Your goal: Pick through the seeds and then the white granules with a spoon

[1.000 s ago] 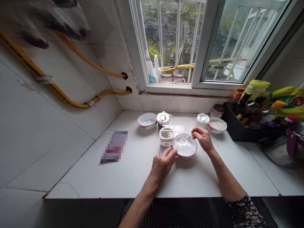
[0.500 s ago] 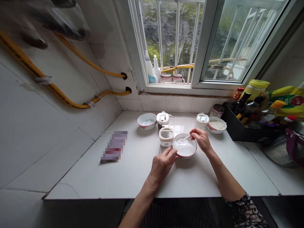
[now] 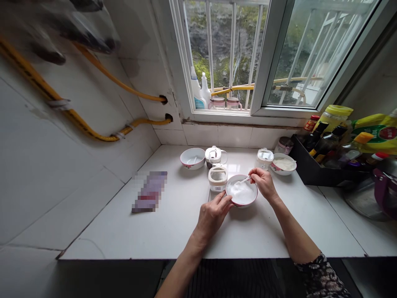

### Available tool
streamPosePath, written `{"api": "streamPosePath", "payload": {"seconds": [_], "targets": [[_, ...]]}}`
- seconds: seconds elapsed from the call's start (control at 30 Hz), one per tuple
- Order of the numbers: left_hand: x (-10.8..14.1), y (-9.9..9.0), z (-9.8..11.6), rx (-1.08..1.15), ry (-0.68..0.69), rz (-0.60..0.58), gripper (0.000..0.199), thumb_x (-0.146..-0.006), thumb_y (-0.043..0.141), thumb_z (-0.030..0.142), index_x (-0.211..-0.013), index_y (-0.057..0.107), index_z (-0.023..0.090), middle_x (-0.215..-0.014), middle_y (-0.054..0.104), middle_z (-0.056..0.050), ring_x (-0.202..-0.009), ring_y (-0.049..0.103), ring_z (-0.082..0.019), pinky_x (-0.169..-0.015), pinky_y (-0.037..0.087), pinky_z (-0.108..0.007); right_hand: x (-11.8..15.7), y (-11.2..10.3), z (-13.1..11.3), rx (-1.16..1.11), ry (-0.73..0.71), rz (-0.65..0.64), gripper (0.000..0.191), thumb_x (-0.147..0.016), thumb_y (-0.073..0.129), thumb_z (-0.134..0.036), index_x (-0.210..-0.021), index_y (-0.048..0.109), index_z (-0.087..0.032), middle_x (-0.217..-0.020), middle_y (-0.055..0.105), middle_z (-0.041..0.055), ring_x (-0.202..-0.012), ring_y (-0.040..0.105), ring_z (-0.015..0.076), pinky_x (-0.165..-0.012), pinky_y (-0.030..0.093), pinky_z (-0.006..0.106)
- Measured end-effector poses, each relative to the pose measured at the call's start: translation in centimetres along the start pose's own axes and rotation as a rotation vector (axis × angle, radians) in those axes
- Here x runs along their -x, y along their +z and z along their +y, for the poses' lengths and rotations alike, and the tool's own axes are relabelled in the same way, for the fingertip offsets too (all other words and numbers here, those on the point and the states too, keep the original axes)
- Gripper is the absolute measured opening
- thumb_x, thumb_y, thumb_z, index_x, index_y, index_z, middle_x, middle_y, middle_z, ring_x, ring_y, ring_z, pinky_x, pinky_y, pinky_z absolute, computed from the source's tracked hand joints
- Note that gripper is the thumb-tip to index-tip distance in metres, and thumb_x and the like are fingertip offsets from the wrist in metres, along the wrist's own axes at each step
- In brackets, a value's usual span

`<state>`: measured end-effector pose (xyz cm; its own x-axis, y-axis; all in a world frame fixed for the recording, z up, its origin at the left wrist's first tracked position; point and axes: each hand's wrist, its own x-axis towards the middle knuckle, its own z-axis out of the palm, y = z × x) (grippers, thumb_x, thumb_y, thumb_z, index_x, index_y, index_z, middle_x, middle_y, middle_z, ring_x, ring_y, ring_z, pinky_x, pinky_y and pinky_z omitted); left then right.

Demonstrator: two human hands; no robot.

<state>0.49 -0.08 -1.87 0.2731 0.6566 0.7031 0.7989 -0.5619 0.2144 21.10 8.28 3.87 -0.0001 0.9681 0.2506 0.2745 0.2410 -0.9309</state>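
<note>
My left hand [image 3: 216, 209] grips the near left rim of a bowl [image 3: 245, 205] with a red edge. White powder or fine grains [image 3: 243, 193] fill much of the bowl. Pinched in my right hand [image 3: 262, 182] is the handle of a small white spoon [image 3: 245, 180], whose head rests in the white grains. Just left of the bowl stands a seasoning jar [image 3: 217, 182] with a cream-rimmed lid. Behind it is another lidded jar [image 3: 213, 156] with dark contents.
A bowl [image 3: 192, 159] with a spoon in it sits at the back left. Toward the right are a clear-lidded jar [image 3: 264, 158], a bowl of pale grains [image 3: 283, 164] and a black box of bottles [image 3: 322, 176]. A metal pot [image 3: 361, 200] stands at far right; a pixelated item [image 3: 150, 192] lies left.
The spoon's head has shifted slightly within the white grains, whose surface looks a little different. Both hands keep nearly the same position and hold.
</note>
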Motion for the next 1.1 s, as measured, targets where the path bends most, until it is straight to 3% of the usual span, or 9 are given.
{"api": "streamPosePath", "payload": {"seconds": [0.37, 0.83, 1.1], "targets": [[0.09, 0.16, -0.09, 0.008, 0.000, -0.004, 0.021, -0.098, 0.053, 0.029, -0.109, 0.069, 0.022, -0.113, 0.073, -0.010, -0.077, 0.073, -0.015, -0.057, 0.054, -0.020, 0.09, -0.09, -0.20, 0.018, -0.005, -0.002, 0.014, -0.067, 0.050, -0.028, -0.066, 0.062, -0.020, -0.052, 0.058, -0.0019, -0.054, 0.055, 0.0157, -0.060, 0.043, 0.029], [-0.04, 0.00, 0.07, 0.010, 0.001, 0.005, 0.022, -0.099, 0.051, 0.030, -0.109, 0.069, 0.022, -0.112, 0.074, -0.009, -0.083, 0.073, -0.016, -0.057, 0.053, -0.020, 0.56, 0.09, -0.76, 0.228, -0.148, 0.026, 0.015, -0.071, 0.047, -0.025, -0.065, 0.060, -0.022, -0.053, 0.060, -0.0011, -0.054, 0.055, 0.0169, -0.058, 0.042, 0.028], [-0.13, -0.01, 0.15, 0.002, 0.011, 0.039, 0.023, -0.101, 0.049, 0.031, -0.105, 0.068, 0.020, -0.110, 0.074, -0.009, -0.080, 0.074, -0.016, -0.055, 0.052, -0.020, 0.30, 0.11, -0.36, 0.032, -0.032, 0.015, 0.014, -0.068, 0.050, -0.028, -0.066, 0.061, -0.021, -0.052, 0.058, -0.0015, -0.055, 0.055, 0.0163, -0.060, 0.044, 0.029]]}}
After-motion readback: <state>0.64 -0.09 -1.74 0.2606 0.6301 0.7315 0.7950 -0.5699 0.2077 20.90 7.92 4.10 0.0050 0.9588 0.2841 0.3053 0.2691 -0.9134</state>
